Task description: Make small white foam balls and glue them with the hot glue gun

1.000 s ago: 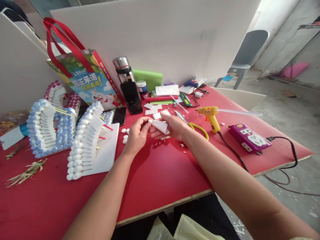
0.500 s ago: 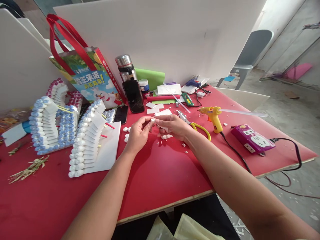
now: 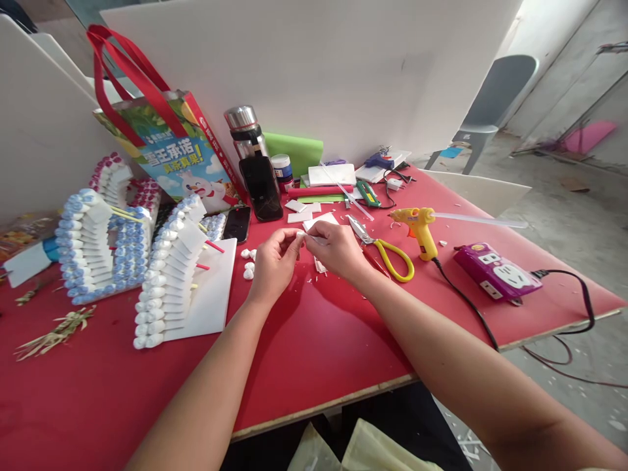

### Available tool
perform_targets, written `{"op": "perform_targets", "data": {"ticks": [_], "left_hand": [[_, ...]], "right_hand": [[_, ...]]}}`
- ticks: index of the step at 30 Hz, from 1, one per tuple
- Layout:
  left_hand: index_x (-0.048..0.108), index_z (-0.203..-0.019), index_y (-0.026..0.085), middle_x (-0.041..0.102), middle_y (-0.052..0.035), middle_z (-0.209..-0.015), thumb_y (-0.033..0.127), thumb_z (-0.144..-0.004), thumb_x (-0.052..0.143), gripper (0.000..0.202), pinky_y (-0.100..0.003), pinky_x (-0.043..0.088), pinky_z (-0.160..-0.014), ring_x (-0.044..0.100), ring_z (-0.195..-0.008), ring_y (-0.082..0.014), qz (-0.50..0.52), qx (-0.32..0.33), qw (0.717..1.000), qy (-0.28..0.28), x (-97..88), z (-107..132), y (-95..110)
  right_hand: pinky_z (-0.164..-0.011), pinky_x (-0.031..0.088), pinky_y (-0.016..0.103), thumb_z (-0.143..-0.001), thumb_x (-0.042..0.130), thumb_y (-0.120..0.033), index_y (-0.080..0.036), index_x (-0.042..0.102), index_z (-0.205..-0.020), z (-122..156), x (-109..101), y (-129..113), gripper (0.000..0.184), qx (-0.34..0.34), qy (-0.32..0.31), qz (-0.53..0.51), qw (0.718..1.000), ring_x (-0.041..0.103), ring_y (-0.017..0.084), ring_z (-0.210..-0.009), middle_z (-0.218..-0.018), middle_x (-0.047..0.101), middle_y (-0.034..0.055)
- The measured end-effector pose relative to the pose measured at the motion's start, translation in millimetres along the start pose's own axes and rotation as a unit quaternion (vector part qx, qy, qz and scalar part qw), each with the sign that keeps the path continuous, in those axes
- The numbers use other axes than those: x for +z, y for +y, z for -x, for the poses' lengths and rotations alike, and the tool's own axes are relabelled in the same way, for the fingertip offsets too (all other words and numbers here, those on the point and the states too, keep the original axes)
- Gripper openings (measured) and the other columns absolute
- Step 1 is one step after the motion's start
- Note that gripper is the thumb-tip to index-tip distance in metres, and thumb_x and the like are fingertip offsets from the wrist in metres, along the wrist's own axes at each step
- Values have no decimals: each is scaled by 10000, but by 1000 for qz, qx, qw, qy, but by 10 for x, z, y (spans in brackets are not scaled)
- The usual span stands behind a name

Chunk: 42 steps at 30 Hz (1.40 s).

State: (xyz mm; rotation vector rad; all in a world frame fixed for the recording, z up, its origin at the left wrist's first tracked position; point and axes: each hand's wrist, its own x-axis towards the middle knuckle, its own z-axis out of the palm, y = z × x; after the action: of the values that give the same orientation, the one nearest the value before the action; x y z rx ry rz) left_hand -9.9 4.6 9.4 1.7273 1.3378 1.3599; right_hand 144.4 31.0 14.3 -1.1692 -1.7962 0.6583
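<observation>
Currently, note both hands together above the red surface point(image 3: 294, 353), fingertips almost meeting around a small white piece point(image 3: 300, 235). Record the left hand point(image 3: 272, 261) as pinching one side between thumb and forefinger. Record the right hand point(image 3: 338, 248) as pinching the other side, exact contact partly hidden behind bent fingers. Locate the piece between both sets of fingertips, near the middle of the work area.

Possible faults, by judgement:

- Tearing or creasing of the piece, from uneven pull or twist between the two pinches.
- Flattening, from excess fingertip pressure on so small a part.
- Dropping, from too light a hold or early release on either side.
- Mixing with loose white scraps point(image 3: 320, 265), close by the right hand, after any such drop.
- Scattering of the white balls point(image 3: 249, 268), just beside the left hand, from a low sideways sweep.
- Snagging on the yellow-handled cutters point(image 3: 379, 244), near the right wrist, from careless withdrawal.
- Burning, from an outward reach towards the nozzle point(image 3: 394, 214) of the yellow glue gun point(image 3: 417, 229); treat as hot, actual temperature impossible to tell.
- Knocking of the white model point(image 3: 179, 288), from a leftward swing of the left forearm.
</observation>
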Motion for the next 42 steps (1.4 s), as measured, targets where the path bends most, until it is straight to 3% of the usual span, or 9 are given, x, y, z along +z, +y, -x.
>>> {"op": "perform_targets", "data": {"ticks": [5,9,12,16,22,29,36,42], "left_hand": [[711,-1006,188,643,-17,-750,400,-905,646,244,-247,472,-639,575,-644,-124,-66,60,996,29,-28,14,0],[733,-991,185,712,-56,-890,396,-891,662,244,-280,534,-721,667,-734,-156,-70,89,993,32,-74,19,2],[748,-972,184,746,-75,-938,437,-872,673,283,-321,570,-784,711,-804,-195,-26,51,998,22,-89,24,-1],[749,-983,180,756,-62,-853,470,-825,717,332,-324,589,-723,726,-732,-206,15,1,1000,13,-78,31,-9],[735,-989,179,747,-50,-781,424,-858,694,280,-292,566,-688,712,-669,-181,-52,16,998,19,-63,38,16],[742,-961,175,745,-45,-751,420,-832,721,278,-283,572,-650,720,-639,-187,-38,-3,999,3,-106,34,-22],[763,-964,168,763,-56,-807,431,-742,803,347,-343,624,-723,735,-678,-205,76,-79,993,-49,-151,-9,-9],[788,-976,163,772,-67,-816,458,-691,835,414,-385,640,-736,738,-680,-220,116,-98,988,-38,-142,-37,-18]], "right_hand": [[-548,297,232,-831,537,-244,-180,564,-693,20,-24,-23,154,-51,-8,6,999,406,109,-560,-596,520,-24],[-574,312,236,-866,509,-229,-177,611,-748,23,-66,-36,164,-51,-49,-6,997,456,126,-596,-626,562,-5],[-595,329,240,-877,502,-226,-180,638,-790,21,-96,-41,168,-55,-73,-4,996,480,136,-623,-655,590,6],[-588,342,243,-871,523,-238,-181,634,-798,16,-95,-34,144,-48,-70,-7,996,494,136,-621,-676,611,11],[-516,362,238,-853,573,-304,-182,628,-783,11,-61,-58,151,58,-67,-65,994,540,132,-537,-634,621,6],[-559,380,239,-899,552,-272,-174,646,-820,5,-96,-31,157,12,-118,-65,991,552,128,-552,-598,607,-5],[-520,402,242,-890,568,-286,-201,614,-789,-6,-137,29,140,-4,-147,-106,983,556,123,-481,-558,561,-39],[-518,430,253,-889,579,-303,-211,601,-787,1,-147,-9,139,12,-153,-128,980,578,132,-486,-588,596,-26]]}}
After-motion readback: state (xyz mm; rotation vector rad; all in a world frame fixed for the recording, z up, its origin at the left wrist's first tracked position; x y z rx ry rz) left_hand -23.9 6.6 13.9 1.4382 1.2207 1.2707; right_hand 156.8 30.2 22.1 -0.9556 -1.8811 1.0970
